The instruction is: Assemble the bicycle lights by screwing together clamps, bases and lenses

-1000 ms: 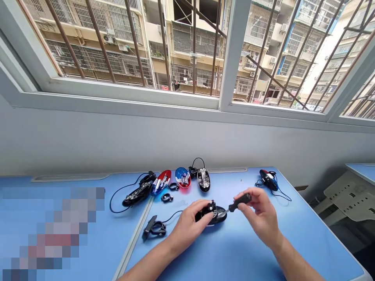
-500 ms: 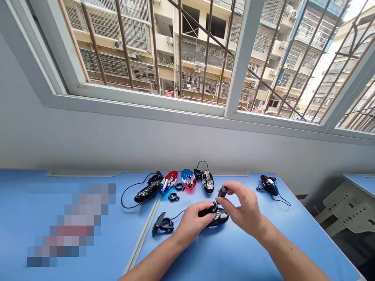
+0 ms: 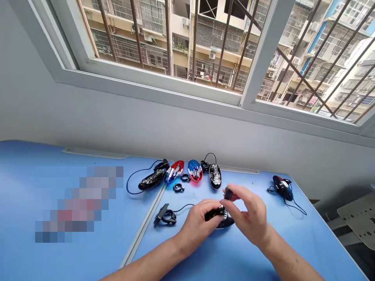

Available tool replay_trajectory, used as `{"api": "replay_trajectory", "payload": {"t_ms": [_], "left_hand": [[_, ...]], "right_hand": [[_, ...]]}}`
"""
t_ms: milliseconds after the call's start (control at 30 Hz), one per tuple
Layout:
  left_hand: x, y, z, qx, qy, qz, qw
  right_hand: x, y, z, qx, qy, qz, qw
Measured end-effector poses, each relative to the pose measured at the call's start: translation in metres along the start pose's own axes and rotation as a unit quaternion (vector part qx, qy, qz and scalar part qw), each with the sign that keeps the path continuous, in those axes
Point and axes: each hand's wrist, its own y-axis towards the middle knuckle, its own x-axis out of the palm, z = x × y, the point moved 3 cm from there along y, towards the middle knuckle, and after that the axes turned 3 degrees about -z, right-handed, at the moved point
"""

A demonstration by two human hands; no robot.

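My left hand is closed around a black ring clamp, largely hidden by the fingers. Just beneath it lies a black oval bike horn with a light grille, partly covered by both hands. Between the thumb and fingers of my right hand is a short black-handled screwdriver, upright over the clamp; its tip is hidden. A cable runs from behind my left hand to a black switch with a ring mount on the table.
Along the back of the blue table are a black unit with a cable, red-and-blue shells holding batteries, loose ring clamps and an open black housing. Another wired unit lies at right. A blurred patch covers something at left.
The camera view has tilted downward and shifted left. My right hand has turned slightly, the screwdriver now standing more upright and closer to my left fingers. Both hands keep their hold.
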Motion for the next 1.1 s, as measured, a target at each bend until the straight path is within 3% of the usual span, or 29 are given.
{"api": "replay_trajectory", "payload": {"t_ms": [267,533,1100], "left_hand": [[-0.0008,0.0000,-0.0067,-0.044,-0.014,-0.009,0.999],[-0.0003,-0.0004,-0.0039,-0.028,-0.010,-0.003,1.000],[-0.0003,0.0005,-0.0037,-0.022,-0.023,-0.016,0.999]], "right_hand": [[-0.0081,-0.0016,-0.0012,0.024,0.066,0.017,0.997],[-0.0029,-0.0016,-0.0037,-0.011,0.033,0.003,0.999],[-0.0001,-0.0016,-0.0004,0.014,0.035,-0.005,0.999]]}}
